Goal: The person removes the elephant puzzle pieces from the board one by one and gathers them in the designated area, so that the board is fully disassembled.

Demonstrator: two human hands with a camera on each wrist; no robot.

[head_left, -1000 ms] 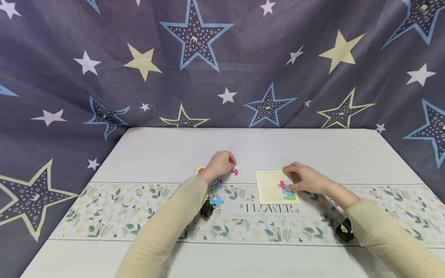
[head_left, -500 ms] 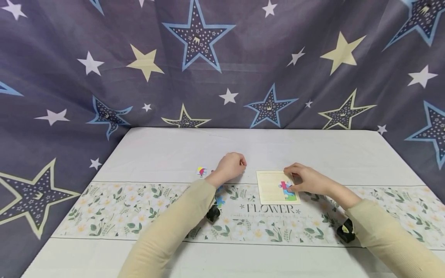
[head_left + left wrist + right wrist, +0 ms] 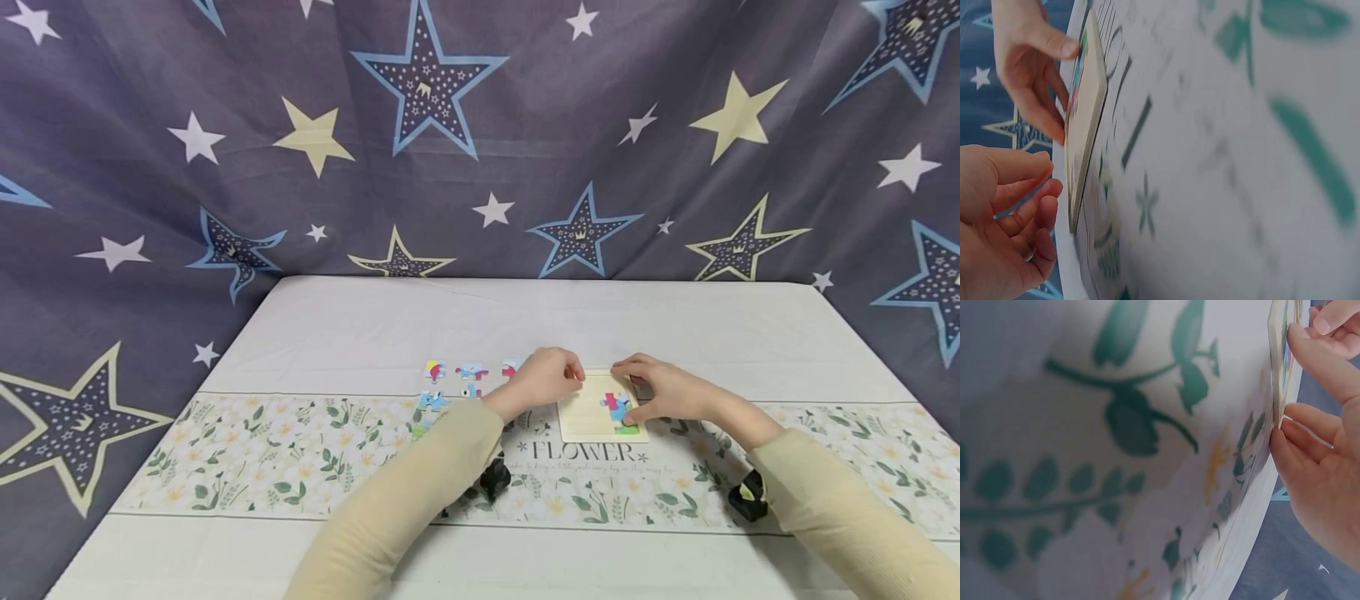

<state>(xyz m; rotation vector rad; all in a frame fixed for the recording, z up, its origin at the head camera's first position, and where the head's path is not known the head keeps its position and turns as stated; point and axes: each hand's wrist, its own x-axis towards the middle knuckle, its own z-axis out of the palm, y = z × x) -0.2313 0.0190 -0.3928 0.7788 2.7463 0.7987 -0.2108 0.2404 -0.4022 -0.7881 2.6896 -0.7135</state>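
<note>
My left hand [image 3: 546,375] hovers at the upper left of a shallow wooden puzzle tray [image 3: 581,425]. In the left wrist view, its thumb and fingers pinch a thin puzzle piece [image 3: 1025,198], seen edge-on with red and blue showing. My right hand [image 3: 671,390] holds the tray by its right side. Its fingers are against the tray's edge, while its thumb lies over the joined puzzle pieces [image 3: 615,403] in the lower right part of the tray. Those pieces show pink, blue and green; the thumb hides some of them.
Loose puzzle pieces [image 3: 471,372] lie in rows to the left, several of them partly behind the left forearm [image 3: 405,492]. A white tablecloth [image 3: 390,325] with a floral band covers the table. A starry curtain [image 3: 525,100] hangs behind it.
My left hand has moved right, from the loose pieces to the tray's upper left, uncovering several pieces. The right hand stays at the tray, its thumb slightly lower on the joined pieces.
</note>
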